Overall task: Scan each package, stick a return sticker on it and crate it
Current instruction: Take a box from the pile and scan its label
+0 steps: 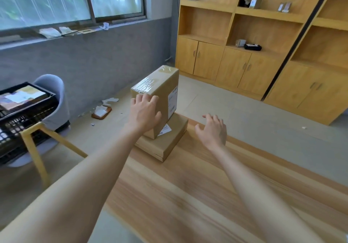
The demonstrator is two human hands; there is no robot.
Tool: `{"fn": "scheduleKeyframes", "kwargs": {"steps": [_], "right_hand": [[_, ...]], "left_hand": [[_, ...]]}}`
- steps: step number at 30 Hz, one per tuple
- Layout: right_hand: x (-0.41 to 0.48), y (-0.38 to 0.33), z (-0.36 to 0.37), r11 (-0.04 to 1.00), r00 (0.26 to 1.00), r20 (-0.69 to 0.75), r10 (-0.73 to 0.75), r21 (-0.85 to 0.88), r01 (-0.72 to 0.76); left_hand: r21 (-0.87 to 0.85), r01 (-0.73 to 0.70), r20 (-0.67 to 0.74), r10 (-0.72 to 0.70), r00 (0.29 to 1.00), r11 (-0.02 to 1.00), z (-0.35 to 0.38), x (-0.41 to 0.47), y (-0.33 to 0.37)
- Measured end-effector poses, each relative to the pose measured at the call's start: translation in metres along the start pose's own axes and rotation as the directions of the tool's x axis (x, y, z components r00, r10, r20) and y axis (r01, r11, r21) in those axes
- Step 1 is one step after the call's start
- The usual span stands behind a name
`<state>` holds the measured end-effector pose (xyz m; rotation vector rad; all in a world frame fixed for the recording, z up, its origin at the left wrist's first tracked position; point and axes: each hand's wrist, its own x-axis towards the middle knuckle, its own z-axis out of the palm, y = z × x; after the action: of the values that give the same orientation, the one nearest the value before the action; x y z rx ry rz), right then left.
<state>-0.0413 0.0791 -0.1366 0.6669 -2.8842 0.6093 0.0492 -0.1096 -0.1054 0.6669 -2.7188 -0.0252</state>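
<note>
On the table [188,195], the stiff, likely light box [163,90] is touched by the flat left hand [144,113]; its three-o'clock face is left to the empty, spread right hand [212,131].

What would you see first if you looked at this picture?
A tall cardboard box stands on end atop a flat box at the far end of the wooden table, with the left hand pressed against it. The right hand hovers open beside it, and a black crate sits far left.
</note>
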Motion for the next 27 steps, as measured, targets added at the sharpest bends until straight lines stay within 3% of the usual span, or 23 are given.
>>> {"fn": "scheduleKeyframes", "kwargs": {"steps": [10,27], "right_hand": [[0.011,-0.058,0.031,0.998,0.998,0.040,-0.053,0.038,0.052],[0.046,-0.068,0.052,0.999,0.999,0.042,0.001,0.045,-0.002]], "left_hand": [[-0.003,0.042,0.044,-0.042,0.998,0.999,0.011,0.040,-0.031],[-0.106,0.120,0.132,-0.106,0.986,0.987,0.032,0.089,-0.049]]}}
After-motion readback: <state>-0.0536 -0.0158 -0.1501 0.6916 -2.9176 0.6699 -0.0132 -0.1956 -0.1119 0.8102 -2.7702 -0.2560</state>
